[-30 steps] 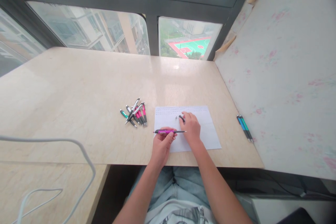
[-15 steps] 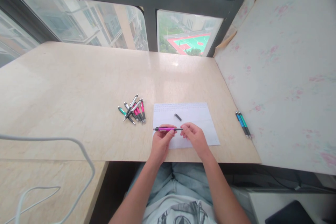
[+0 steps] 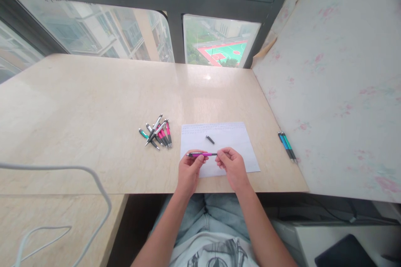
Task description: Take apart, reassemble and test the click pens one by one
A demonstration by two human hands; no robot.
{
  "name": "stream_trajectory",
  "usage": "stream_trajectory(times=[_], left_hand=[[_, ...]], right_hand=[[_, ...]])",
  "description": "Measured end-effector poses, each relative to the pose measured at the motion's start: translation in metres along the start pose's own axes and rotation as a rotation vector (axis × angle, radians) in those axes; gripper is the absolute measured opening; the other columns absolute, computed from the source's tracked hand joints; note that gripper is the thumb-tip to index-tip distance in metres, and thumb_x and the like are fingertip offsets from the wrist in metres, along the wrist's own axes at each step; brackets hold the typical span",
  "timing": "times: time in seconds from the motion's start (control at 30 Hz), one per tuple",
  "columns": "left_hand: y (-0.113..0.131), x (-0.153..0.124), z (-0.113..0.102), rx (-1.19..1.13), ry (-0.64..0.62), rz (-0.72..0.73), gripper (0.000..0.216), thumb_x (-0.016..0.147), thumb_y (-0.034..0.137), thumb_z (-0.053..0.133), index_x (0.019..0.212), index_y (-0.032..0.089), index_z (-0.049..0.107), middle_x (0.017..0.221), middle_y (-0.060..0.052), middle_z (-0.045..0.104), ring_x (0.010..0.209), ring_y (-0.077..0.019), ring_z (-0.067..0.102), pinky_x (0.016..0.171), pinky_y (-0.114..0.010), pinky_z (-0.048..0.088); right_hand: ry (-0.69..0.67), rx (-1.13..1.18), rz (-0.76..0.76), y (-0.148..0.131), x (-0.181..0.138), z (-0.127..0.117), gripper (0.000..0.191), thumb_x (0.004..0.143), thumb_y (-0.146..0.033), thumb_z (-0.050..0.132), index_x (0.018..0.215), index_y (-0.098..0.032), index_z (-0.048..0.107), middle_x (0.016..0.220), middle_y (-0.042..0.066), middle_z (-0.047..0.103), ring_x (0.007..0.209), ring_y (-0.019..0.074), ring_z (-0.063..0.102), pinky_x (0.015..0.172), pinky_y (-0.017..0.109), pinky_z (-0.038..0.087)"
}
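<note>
My left hand (image 3: 189,171) pinches a magenta pen (image 3: 200,154) by its barrel and holds it level over a white sheet of paper (image 3: 233,139). My right hand (image 3: 232,167) is closed in a pinch at the pen's right end, where a thin tip sticks out; whatever its fingers grip there is too small to name. A small black pen part (image 3: 209,139) lies loose on the paper just beyond both hands. Both forearms reach in from the near edge of the beige table (image 3: 94,108).
A heap of several pens (image 3: 156,132), pink, silver and green, lies left of the paper. Two pens, blue and green (image 3: 287,147), rest by the right wall. A white cable (image 3: 62,200) loops at the lower left. Windows run along the far edge.
My right hand left the small black part on the paper, drew back toward me and came to the pen's right end. The left hand kept the pen nearly in place.
</note>
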State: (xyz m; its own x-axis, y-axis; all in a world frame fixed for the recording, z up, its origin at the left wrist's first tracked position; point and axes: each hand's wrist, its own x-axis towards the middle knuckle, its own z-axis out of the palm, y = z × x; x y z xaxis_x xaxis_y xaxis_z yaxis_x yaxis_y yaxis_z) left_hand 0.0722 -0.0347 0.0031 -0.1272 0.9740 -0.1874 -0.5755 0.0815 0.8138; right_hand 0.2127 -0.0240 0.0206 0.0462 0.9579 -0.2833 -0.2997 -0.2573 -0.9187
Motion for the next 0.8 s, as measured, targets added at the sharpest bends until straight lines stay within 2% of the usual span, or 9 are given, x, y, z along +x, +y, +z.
stream_trajectory(times=[0.17, 0.3, 0.4, 0.5, 0.6, 0.7, 0.8], left_hand=[[-0.002, -0.003, 0.0, -0.087, 0.136, 0.016, 0.021, 0.069, 0.025, 0.083, 0.083, 0.015, 0.073, 0.075, -0.003, 0.072, 0.064, -0.0086, 0.065, 0.063, -0.018, 0.051], [0.003, -0.006, 0.007, -0.18, 0.199, -0.077, 0.024, 0.066, 0.026, 0.085, 0.082, 0.014, 0.072, 0.074, -0.003, 0.072, 0.063, -0.0073, 0.064, 0.06, -0.014, 0.051], [0.011, -0.009, 0.015, -0.208, 0.197, -0.152, 0.024, 0.065, 0.024, 0.086, 0.081, 0.012, 0.072, 0.075, -0.004, 0.072, 0.063, -0.0064, 0.064, 0.059, -0.013, 0.05], [0.015, -0.012, 0.022, -0.193, 0.182, -0.153, 0.021, 0.067, 0.024, 0.084, 0.08, 0.013, 0.072, 0.075, -0.003, 0.071, 0.065, -0.0077, 0.065, 0.061, -0.014, 0.051], [0.013, -0.015, 0.026, -0.099, 0.116, -0.063, 0.017, 0.071, 0.024, 0.081, 0.084, 0.016, 0.072, 0.081, -0.003, 0.072, 0.072, -0.0106, 0.067, 0.067, -0.019, 0.053], [0.01, -0.017, 0.023, 0.095, 0.055, 0.052, 0.016, 0.075, 0.023, 0.078, 0.089, 0.018, 0.073, 0.086, -0.004, 0.073, 0.079, -0.0139, 0.068, 0.074, -0.024, 0.054], [0.009, -0.017, 0.015, 0.288, -0.001, 0.162, 0.015, 0.077, 0.022, 0.076, 0.092, 0.019, 0.075, 0.092, -0.005, 0.074, 0.083, -0.0168, 0.068, 0.077, -0.028, 0.055]], right_hand=[[-0.058, -0.288, -0.235, -0.003, -0.008, 0.002, 0.018, 0.085, -0.037, 0.067, 0.08, -0.02, 0.063, 0.068, 0.002, 0.069, 0.062, 0.0151, 0.063, 0.057, 0.027, 0.048], [-0.1, -0.49, -0.494, -0.008, -0.01, -0.003, 0.012, 0.087, -0.029, 0.063, 0.078, -0.022, 0.065, 0.072, 0.003, 0.068, 0.068, 0.017, 0.063, 0.064, 0.03, 0.05], [-0.127, -0.544, -0.585, -0.01, -0.011, -0.007, 0.011, 0.086, -0.027, 0.064, 0.076, -0.022, 0.066, 0.072, 0.003, 0.067, 0.067, 0.0168, 0.06, 0.065, 0.031, 0.048], [-0.027, -0.348, -0.49, -0.009, -0.011, -0.002, 0.012, 0.084, -0.031, 0.068, 0.077, -0.022, 0.065, 0.069, 0.001, 0.064, 0.065, 0.0158, 0.059, 0.062, 0.029, 0.046], [0.116, 0.017, -0.221, -0.005, -0.013, 0.012, 0.021, 0.085, -0.042, 0.068, 0.085, -0.021, 0.063, 0.06, -0.003, 0.056, 0.054, 0.0117, 0.051, 0.05, 0.024, 0.038], [0.083, 0.241, 0.003, 0.0, -0.014, 0.023, 0.034, 0.087, -0.054, 0.06, 0.084, -0.02, 0.061, 0.054, -0.005, 0.05, 0.046, 0.0087, 0.04, 0.043, 0.022, 0.026], [0.093, 0.243, 0.076, 0.003, -0.015, 0.026, 0.043, 0.084, -0.058, 0.063, 0.068, -0.019, 0.055, 0.051, -0.004, 0.048, 0.044, 0.0073, 0.035, 0.042, 0.022, 0.019]])
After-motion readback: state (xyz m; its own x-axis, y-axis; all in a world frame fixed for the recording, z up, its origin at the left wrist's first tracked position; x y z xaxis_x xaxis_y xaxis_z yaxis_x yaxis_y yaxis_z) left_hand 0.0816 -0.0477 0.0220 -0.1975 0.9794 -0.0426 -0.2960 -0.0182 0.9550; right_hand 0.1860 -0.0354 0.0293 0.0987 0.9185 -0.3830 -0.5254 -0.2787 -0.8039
